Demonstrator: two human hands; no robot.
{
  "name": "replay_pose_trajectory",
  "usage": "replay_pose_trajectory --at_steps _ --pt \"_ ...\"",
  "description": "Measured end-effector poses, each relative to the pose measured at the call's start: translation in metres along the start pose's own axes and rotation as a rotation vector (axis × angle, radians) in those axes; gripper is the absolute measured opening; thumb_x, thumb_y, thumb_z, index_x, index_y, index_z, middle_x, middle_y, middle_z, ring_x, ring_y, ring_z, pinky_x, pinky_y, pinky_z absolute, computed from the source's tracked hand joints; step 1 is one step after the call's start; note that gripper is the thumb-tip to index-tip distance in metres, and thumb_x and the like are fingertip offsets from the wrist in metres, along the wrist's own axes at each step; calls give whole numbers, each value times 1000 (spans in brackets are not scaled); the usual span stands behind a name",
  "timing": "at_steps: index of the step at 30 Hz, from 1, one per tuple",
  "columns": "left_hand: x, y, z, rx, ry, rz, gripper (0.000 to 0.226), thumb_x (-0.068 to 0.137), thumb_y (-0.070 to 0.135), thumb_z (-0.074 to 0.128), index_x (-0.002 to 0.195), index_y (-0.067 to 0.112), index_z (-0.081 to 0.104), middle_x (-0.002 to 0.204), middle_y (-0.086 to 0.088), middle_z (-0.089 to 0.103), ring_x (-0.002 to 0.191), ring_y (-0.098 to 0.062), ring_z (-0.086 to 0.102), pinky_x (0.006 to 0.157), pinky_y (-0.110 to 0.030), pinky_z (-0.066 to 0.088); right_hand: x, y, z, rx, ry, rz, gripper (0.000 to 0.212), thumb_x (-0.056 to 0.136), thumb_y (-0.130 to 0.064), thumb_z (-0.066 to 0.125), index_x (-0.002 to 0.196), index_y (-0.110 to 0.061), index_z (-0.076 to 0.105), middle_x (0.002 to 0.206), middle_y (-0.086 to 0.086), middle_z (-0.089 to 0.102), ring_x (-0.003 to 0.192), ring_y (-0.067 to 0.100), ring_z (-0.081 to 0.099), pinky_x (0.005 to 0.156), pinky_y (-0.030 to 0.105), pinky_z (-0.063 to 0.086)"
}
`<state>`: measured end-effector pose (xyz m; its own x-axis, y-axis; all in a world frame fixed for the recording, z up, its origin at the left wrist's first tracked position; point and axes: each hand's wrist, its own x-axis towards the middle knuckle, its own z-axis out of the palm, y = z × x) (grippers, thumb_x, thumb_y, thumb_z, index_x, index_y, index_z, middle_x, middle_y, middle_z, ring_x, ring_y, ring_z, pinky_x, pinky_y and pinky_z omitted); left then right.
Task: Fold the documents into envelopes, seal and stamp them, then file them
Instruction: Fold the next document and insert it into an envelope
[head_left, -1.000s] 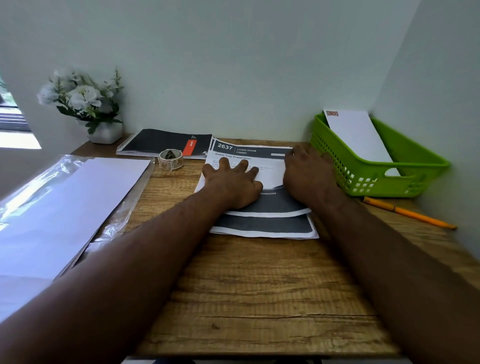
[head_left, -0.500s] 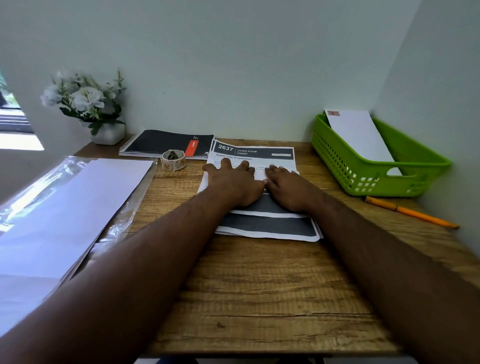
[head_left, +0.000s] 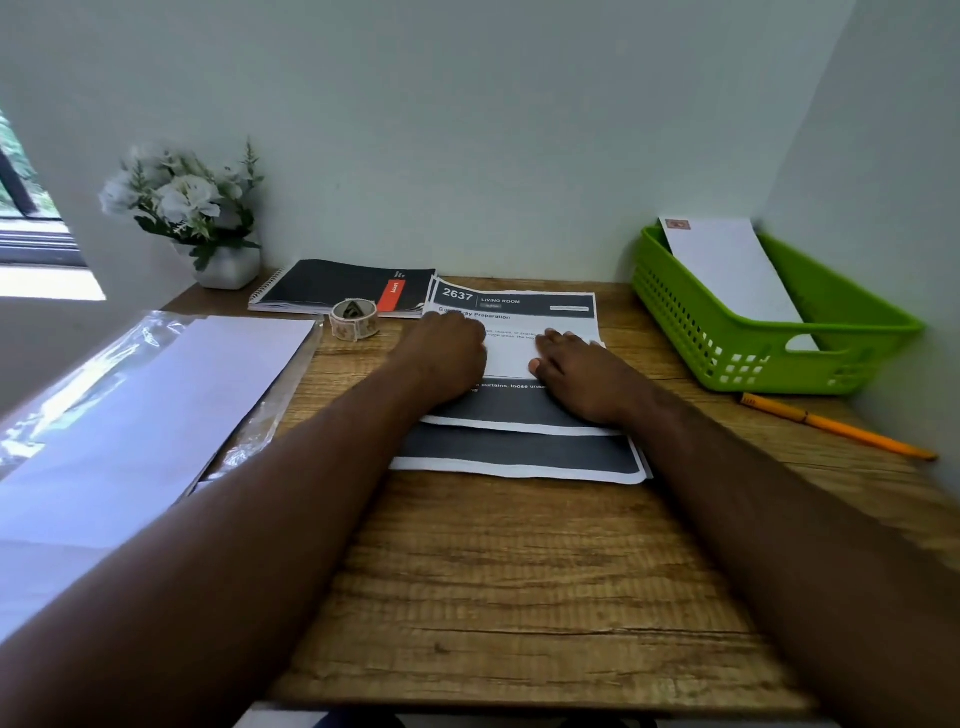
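Observation:
A stack of printed documents headed "2637 LIVING ROOM" lies at the middle back of the wooden desk. A lower sheet sticks out toward me beneath the top one. My left hand rests on the left part of the top sheet, its fingers blurred. My right hand lies flat on the right part, fingers straight. White envelopes in a clear plastic sleeve lie at the left. A roll of stamps stands beside the documents. A stamped envelope leans in the green basket.
An orange pencil lies in front of the basket near the right wall. A black spiral notebook and a white vase of flowers sit at the back left. Walls close in the desk at the back and right.
My left hand has slid left and slightly away from me on the sheet. My right hand came in from the sheet's right edge to its middle and has since drifted a little right.

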<state>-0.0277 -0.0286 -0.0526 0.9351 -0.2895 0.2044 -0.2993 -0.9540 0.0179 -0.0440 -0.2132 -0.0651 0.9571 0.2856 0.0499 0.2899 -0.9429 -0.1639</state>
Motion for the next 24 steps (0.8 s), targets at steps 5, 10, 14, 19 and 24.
replay_pose_trajectory --at_steps 5,10,14,19,24 --pt "21 -10 12 -199 13 -28 31 93 42 53 112 19 62 122 -10 56 117 -32 47 100 -41 38 -1 -1 0 18 24 -11 49 102 -33 31 143 -7 34 152 11 32 139 26 29 113 43 20" --pt "27 -9 15 -283 13 -107 26 85 52 60 90 27 59 117 -5 58 117 -31 46 99 -45 37 0 -1 0 27 42 -15 49 101 -33 33 144 -9 33 151 11 35 138 26 31 113 42 22" --pt "26 -10 17 -255 23 -101 41 82 67 52 89 27 57 121 -7 53 118 -34 45 93 -46 35 0 1 -1 52 52 -14 53 101 -36 35 147 -12 29 155 8 29 141 23 27 116 39 22" --pt "23 -8 15 -224 2 -66 55 72 78 52 94 28 51 126 -4 54 118 -31 45 94 -48 33 0 4 -3 95 68 0 50 97 -41 44 142 -19 42 151 2 38 137 20 34 111 38 30" --pt "18 -8 14 -378 34 -21 58 65 74 65 90 23 55 94 6 59 87 -16 54 74 -33 43 2 10 -15 29 96 98 58 83 -64 53 132 -34 52 143 -8 46 135 16 37 107 45 27"
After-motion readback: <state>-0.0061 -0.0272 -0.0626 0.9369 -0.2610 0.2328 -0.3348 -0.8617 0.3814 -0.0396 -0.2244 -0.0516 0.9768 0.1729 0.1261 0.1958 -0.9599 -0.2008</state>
